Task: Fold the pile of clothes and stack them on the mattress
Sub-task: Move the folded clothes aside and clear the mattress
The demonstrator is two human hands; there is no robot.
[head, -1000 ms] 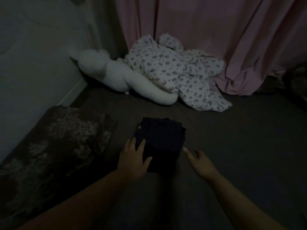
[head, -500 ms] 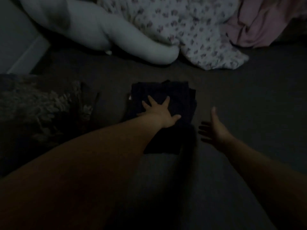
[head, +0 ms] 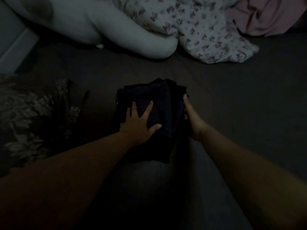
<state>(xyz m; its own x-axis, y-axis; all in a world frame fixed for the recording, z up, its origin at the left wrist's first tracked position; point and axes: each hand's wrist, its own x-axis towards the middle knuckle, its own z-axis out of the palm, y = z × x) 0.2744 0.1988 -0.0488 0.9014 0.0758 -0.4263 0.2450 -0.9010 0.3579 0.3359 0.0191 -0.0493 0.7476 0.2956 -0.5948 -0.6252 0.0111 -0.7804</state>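
At the far left of the dark grey mattress lies a dark floral-patterned cushion. Beside it the left hand presses flat, fingers spread, on a folded dark navy garment at the mattress centre. Along its right edge the right hand touches; its fingers are hidden, so I cannot tell their grip.
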